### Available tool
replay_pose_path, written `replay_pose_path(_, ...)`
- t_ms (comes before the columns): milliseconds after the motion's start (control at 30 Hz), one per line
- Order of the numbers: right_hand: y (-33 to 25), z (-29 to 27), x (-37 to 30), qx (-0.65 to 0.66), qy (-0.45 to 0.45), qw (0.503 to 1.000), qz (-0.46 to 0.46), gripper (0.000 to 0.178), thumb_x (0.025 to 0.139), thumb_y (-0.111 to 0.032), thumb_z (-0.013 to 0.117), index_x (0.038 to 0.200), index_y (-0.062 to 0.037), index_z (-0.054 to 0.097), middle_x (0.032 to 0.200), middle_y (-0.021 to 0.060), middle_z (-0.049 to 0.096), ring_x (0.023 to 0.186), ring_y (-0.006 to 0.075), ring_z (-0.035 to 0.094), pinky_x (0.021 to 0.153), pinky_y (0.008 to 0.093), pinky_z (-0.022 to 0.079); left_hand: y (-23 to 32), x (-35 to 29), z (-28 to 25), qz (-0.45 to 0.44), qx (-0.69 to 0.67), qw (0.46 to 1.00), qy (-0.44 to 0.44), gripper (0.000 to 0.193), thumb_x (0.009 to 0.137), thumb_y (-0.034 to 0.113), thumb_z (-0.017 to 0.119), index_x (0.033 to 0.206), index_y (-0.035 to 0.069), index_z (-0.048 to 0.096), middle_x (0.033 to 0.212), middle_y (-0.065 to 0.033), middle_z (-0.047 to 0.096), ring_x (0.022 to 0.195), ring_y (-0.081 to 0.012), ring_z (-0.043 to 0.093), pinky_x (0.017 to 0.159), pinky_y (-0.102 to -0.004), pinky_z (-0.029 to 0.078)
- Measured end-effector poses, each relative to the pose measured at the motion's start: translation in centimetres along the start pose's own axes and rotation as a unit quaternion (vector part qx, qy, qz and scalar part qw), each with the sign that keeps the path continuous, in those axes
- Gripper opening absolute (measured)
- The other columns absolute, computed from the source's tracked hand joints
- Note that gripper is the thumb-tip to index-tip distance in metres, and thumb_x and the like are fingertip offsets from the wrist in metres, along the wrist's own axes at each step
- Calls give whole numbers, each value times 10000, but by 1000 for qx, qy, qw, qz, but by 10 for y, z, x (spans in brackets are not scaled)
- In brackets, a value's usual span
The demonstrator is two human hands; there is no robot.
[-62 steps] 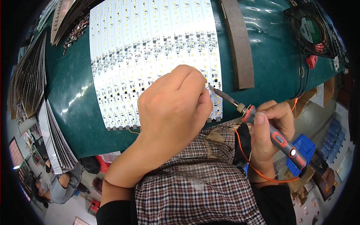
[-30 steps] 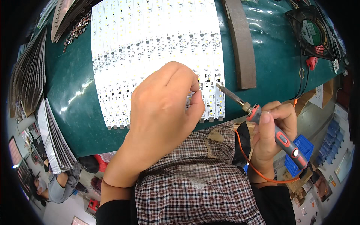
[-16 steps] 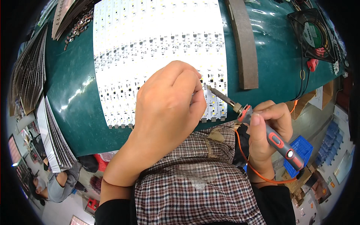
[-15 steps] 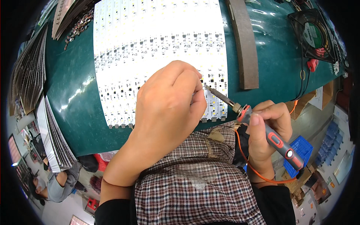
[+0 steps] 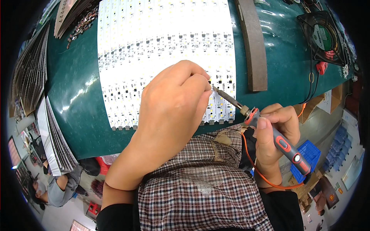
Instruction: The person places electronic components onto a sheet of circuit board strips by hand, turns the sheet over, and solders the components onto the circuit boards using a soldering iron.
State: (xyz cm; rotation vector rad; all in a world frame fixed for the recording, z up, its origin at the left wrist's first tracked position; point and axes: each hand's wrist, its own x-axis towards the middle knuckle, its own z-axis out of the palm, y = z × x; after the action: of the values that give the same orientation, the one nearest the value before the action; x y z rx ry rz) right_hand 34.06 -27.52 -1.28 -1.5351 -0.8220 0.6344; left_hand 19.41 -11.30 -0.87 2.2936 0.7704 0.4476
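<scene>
the right hand grips the soldering iron like a pen, likely for control, tip near the left hand, whose pinch i can't see into. the light strips lie snugly side by side underneath, left of the brown bar.

The worktop is deep green, streaked with white glints. Toward 12 o'clock, the circuit boards are white, speckled with yellow and black. The soldering iron at 4 o'clock is grey and red; its cord is orange. At 6 o'clock the apron wears a brown, white and dark check. The fan at 2 o'clock is black with a green centre.
</scene>
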Motion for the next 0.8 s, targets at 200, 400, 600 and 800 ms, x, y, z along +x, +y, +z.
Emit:
replay_pose_path(200, -1, -1, -1, -7, 0, 1000, 3, 199, 864, 17, 732, 925, -20, 546, 801, 89, 629, 641, 70, 532, 550, 207, 409, 0, 1, -1, 13, -1, 1000, 4, 107, 783, -37, 764, 816, 6, 672, 958, -72, 694, 697, -171, 653, 605, -268, 536)
replay_pose_path(400, -1, -1, -1, -7, 4, 1000, 6, 197, 869, 14, 725, 930, -20, 540, 796, 86, 625, 659, 81, 539, 574, 215, 419, 0, 1, -1, 6, -14, 1000, 4, 109, 784, -43, 759, 818, 6, 667, 955, -75, 696, 694, -167, 656, 604, -270, 537)
replay_pose_path(600, 0, 2, -1, 8, 15, 1000, 15, 192, 873, 15, 718, 929, -20, 538, 795, 86, 623, 677, 100, 552, 599, 228, 433, 1, 2, 0, -12, -5, 1000, 4, 111, 783, -47, 758, 809, 1, 662, 937, -70, 696, 691, -165, 658, 593, -263, 536)
replay_pose_path(800, 1, 2, 0, 6, 11, 1000, 10, 193, 868, 30, 715, 930, -18, 538, 796, 83, 621, 679, 102, 554, 598, 229, 438, 0, 5, -2, 9, 7, 1000, -2, 111, 770, -49, 763, 782, -2, 663, 899, -68, 691, 710, -182, 663, 608, -279, 542)
